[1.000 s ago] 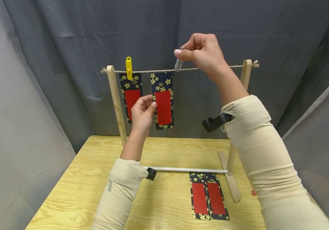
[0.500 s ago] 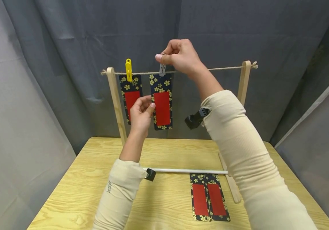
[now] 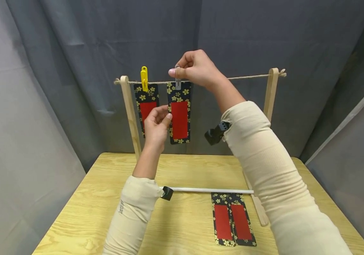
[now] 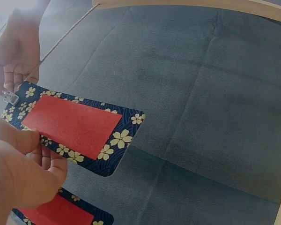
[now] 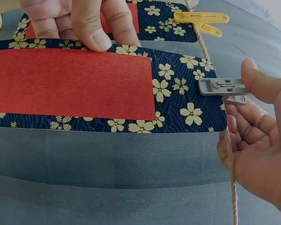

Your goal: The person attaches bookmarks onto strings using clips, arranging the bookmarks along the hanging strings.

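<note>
A dark blue card (image 3: 179, 120) with pale flowers and a red panel hangs at the rope (image 3: 248, 77). My left hand (image 3: 157, 129) pinches its left edge between thumb and fingers. At the card's top edge sits a grey clothespin (image 5: 220, 86), its jaws over card and rope. My right hand (image 3: 197, 69) holds the clothespin's upper end, with the thumb on the near handle in the right wrist view. To the left, a similar card (image 3: 148, 95) hangs from the rope under a yellow clothespin (image 3: 144, 78); my left hand partly hides it.
Two wooden posts (image 3: 129, 113) hold the rope, with a white bar (image 3: 212, 190) low between them. Two more flowered cards (image 3: 222, 221) lie side by side on the wooden table (image 3: 83, 212). My right sleeve covers part of the right post. Grey curtains surround the table.
My right hand has moved left and down with the grey clothespin, from beside the card onto its top edge at the rope. The left hand keeps its pinch on the card.
</note>
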Available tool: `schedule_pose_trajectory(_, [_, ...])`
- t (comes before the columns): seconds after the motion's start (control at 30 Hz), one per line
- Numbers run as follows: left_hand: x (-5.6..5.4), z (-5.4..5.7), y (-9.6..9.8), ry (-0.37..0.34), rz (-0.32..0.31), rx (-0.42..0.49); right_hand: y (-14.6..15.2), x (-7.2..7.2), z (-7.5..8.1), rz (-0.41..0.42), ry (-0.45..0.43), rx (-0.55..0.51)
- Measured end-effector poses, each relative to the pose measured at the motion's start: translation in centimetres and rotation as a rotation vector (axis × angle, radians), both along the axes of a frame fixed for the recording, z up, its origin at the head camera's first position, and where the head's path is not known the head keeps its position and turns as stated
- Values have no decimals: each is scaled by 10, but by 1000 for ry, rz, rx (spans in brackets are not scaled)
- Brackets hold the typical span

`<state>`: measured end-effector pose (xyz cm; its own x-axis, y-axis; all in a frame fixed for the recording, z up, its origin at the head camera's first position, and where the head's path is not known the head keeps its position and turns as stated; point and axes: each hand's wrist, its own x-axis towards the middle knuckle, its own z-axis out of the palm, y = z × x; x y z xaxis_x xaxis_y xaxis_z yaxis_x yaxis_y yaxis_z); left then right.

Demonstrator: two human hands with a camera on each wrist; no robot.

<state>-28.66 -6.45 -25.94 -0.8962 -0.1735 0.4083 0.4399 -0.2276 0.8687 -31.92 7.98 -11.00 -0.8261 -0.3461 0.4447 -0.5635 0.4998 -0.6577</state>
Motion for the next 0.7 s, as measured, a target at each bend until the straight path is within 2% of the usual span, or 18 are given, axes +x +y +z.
schedule_pose_trajectory(0.13, [1,5,-2,5,6,-8,-1,3,6,-7,-23,19])
schedule_pose_trajectory(0.37, [2,8,-3,-57,12,-32,3,10,9,-51,-32,50])
schedule_pose_trajectory(0.5, [5,5,-2,-98,9,-33,14,21,3,-57,-7,-8])
schedule_pose_trajectory(0.7, [11,2,-4,-87,18,-45,31,43,-6,-2,3,-149])
